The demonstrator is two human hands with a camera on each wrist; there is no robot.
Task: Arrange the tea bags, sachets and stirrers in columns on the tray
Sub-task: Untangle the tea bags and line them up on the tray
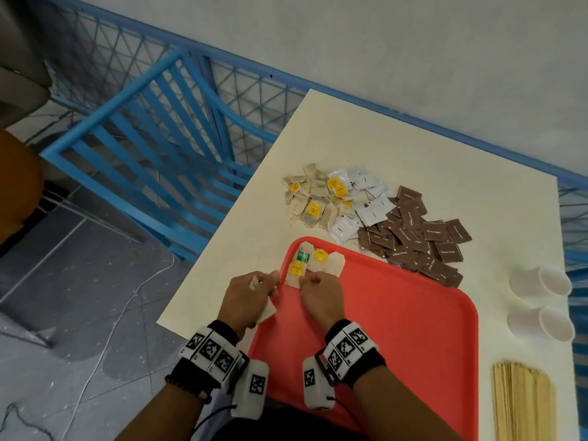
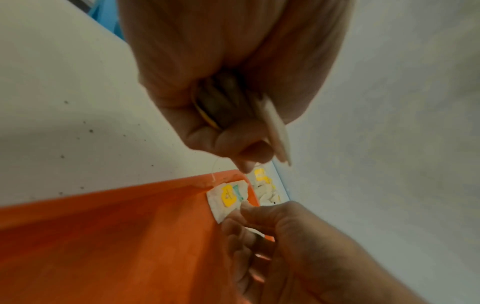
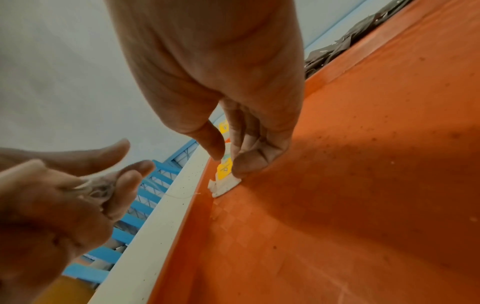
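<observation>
In the head view, a red tray (image 1: 397,313) is seen on the cream desk (image 1: 350,148), with four tea bags (image 1: 318,261) laid in its far left corner. The nearest tea bag (image 1: 294,275) is pinched by the right hand (image 1: 321,297). Beyond the tray, piles of tea bags, white sachets (image 1: 369,198) and brown sachets (image 1: 413,237) are heaped; stirrers (image 1: 521,402) lie at the right.

In the left wrist view, the left hand (image 2: 233,92) is curled round a spare tea bag (image 2: 275,129).

In the right wrist view, the yellow-tagged bag (image 3: 224,181) is gripped between thumb and fingers (image 3: 249,162) against the tray floor.
</observation>
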